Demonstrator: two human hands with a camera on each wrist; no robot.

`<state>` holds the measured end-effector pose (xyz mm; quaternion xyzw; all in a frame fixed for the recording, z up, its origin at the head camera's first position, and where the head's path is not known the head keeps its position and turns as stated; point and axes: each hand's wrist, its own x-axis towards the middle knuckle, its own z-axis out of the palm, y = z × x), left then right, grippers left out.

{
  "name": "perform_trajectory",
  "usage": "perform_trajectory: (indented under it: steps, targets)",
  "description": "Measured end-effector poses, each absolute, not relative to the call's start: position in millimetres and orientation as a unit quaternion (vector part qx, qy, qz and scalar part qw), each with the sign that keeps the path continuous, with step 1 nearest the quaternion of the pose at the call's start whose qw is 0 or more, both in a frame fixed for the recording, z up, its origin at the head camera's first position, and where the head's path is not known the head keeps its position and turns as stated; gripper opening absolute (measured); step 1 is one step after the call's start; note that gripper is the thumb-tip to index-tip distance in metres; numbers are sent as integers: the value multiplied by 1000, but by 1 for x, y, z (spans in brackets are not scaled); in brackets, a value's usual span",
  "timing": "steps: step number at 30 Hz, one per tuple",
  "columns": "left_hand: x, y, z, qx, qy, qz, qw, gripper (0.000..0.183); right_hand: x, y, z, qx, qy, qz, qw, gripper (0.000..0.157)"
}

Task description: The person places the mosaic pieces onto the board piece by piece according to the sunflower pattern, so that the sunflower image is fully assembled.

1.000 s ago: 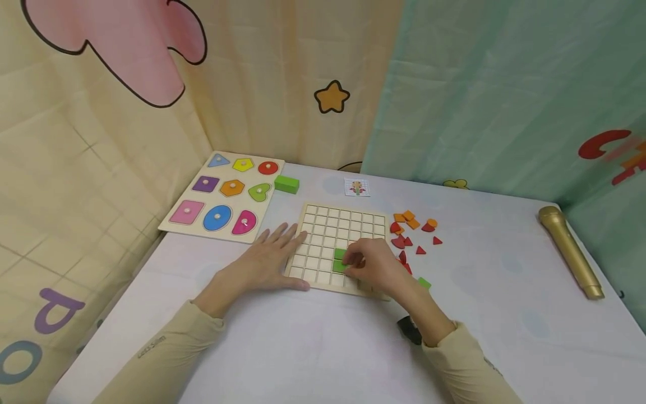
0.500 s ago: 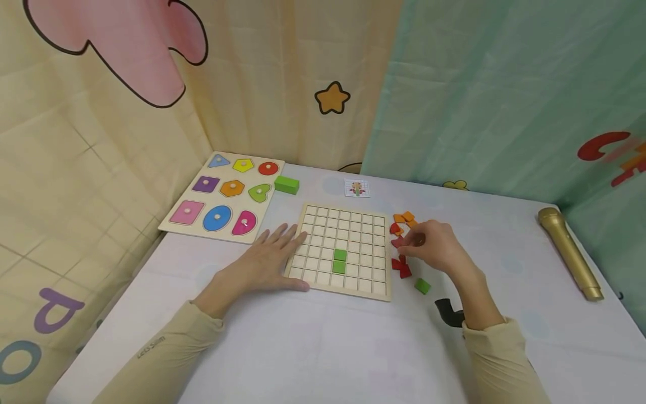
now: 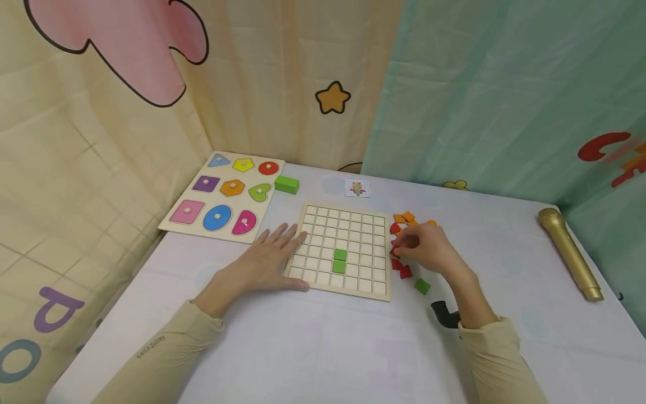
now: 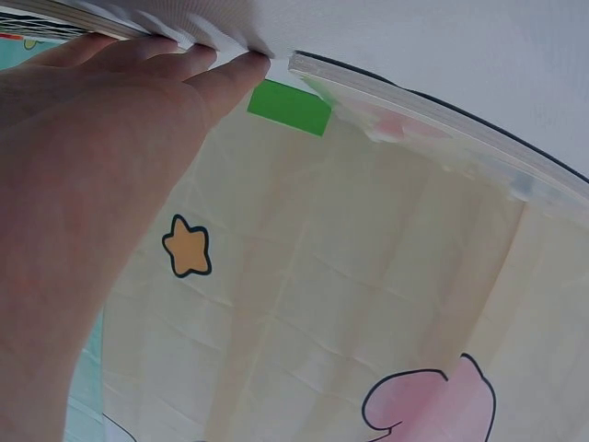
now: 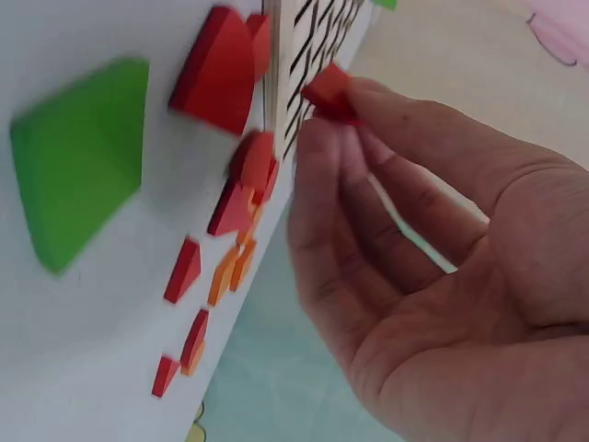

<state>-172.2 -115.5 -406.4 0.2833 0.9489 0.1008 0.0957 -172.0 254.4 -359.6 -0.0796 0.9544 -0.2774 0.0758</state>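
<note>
My right hand (image 3: 429, 247) is just right of the wooden grid board (image 3: 323, 275), pinching a small red block (image 5: 331, 92) between thumb and fingertip. In the right wrist view, that block overlaps the board's edge. Two green square blocks (image 3: 340, 261) sit one behind the other in the grid's cells. My left hand (image 3: 259, 266) lies spread, fingertips and thumb at the board's left side. Below my right hand, several red pieces (image 3: 405, 271) lie scattered along the board, and a loose green block (image 3: 422, 286) is close by. Several orange pieces (image 3: 407, 216) lie farther back.
A knobbed shape puzzle (image 3: 214, 196) stands at the back left, beside a green rectangular block (image 3: 287, 184). Behind the board lies a small picture card (image 3: 357, 188). A gold microphone (image 3: 570, 252) is at the far right. Curtains (image 3: 252, 84) enclose the table's back and sides.
My right hand has left the green squares on the board, moved right to the red pieces and picked one up, shifting slightly back left. My left hand has stayed put.
</note>
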Motion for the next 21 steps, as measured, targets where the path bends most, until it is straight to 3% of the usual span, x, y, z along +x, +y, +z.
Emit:
perform_trajectory:
  steps: [6, 21]
  targets:
    - [-172, -115, -406, 285, 949, 100, 96, 119, -170, 234, -368, -140, 938, -311, 62, 7]
    - [-173, -114, -406, 282, 949, 101, 101, 119, -171, 213, -386, -180, 932, -314, 37, 9]
